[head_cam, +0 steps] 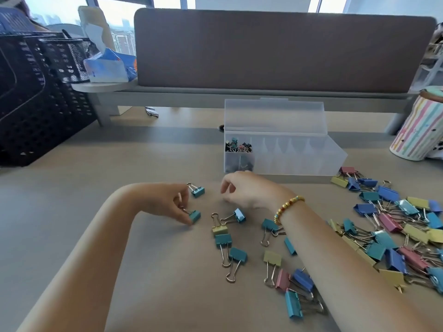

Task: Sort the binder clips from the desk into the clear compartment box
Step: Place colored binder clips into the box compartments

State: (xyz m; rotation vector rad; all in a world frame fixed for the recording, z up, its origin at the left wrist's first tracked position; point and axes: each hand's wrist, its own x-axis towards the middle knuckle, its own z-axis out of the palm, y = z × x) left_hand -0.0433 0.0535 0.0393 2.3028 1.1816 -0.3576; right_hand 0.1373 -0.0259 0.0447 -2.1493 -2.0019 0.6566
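- Binder clips (393, 236) spread over the right side of the desk (72, 224), mixed blue, teal, yellow, pink; a thinner scatter lies centre, near the hands.
- Left hand (167, 202) reaches in from lower left, forearm low over the desk, fingers curled down, pinching a small teal clip (194, 216) that sits on the desk.
- Second small teal clip (197, 190) lies just beyond the left fingertips, apart from them.
- Right hand (242, 190) hangs above the desk, wrist bent, fingers loosely curled, holding nothing; beaded bracelet (287, 208) on the wrist.
- Clear compartment box (299, 154) stands behind the right hand, lid up; small clips fill its leftmost compartment.
- Bare desk to the left of the left arm; striped cup (417, 130) at right edge, black mesh baskets (36, 92) far left.
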